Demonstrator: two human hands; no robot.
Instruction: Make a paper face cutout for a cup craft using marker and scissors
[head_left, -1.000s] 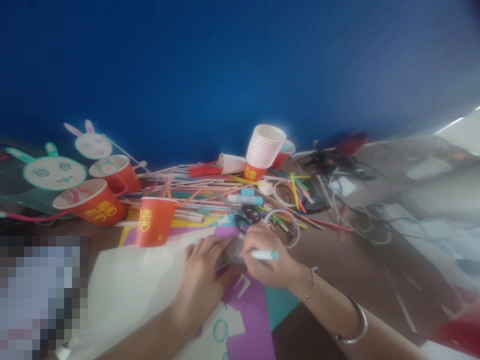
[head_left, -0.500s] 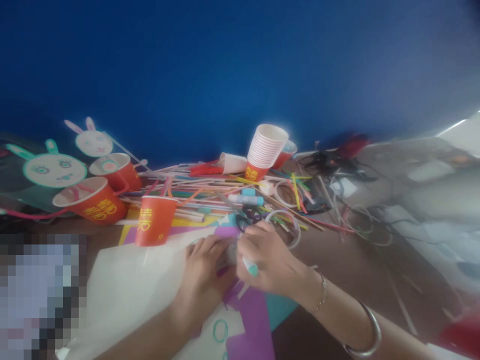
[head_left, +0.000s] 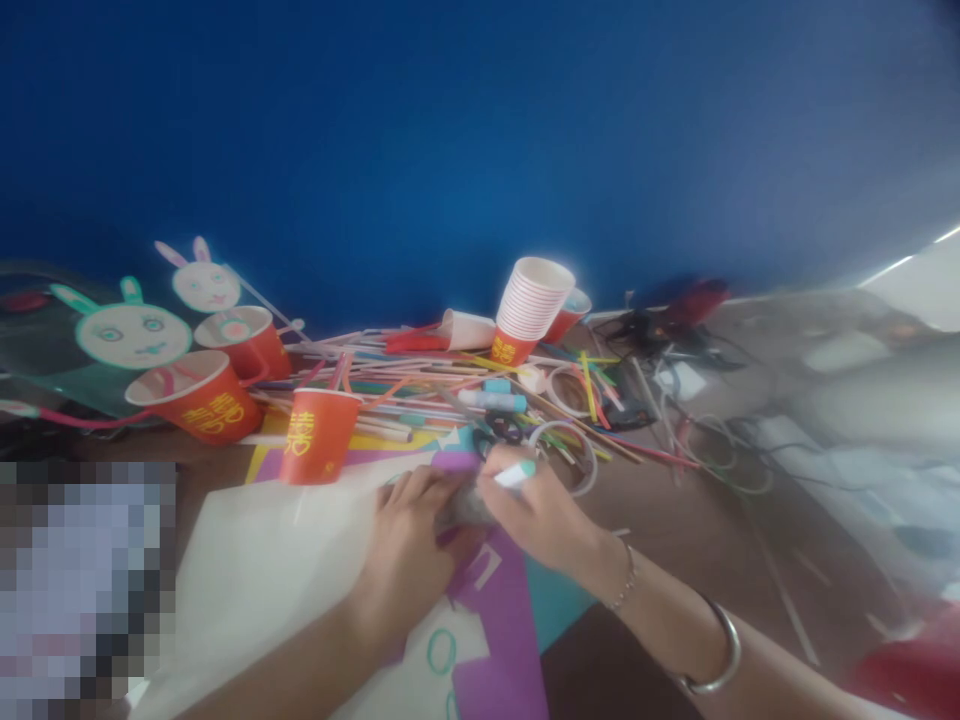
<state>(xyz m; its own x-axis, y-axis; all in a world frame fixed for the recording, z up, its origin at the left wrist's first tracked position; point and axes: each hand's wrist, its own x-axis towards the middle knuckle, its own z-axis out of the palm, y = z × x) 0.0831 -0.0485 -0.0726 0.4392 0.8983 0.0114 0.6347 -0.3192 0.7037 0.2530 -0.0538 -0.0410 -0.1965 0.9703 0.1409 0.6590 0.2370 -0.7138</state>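
My right hand (head_left: 529, 505) is closed round a white marker (head_left: 515, 474) with a green end that points up and to the right. Beside it, my left hand (head_left: 416, 540) grips a small greyish, see-through thing (head_left: 463, 507) between thumb and fingers; what it is stays blurred. Beneath my hands are a purple sheet (head_left: 506, 620) and a white paper (head_left: 270, 560). Green ovals are drawn on a white piece (head_left: 442, 650) near the bottom edge. Black scissors (head_left: 502, 427) lie just beyond my right hand, next to a white tape ring (head_left: 585, 455).
Red paper cups (head_left: 319, 435) stand at the left, near rabbit faces (head_left: 135, 336) on sticks. Behind my hands are scattered straws (head_left: 405, 375), a blue-capped marker (head_left: 491, 400) and a cup stack (head_left: 534, 300). Cables (head_left: 720, 440) lie at the right.
My right hand has shifted slightly, and the marker in it has swung from pointing down to pointing up and right. The camera view has moved a little. My left hand keeps its grip.
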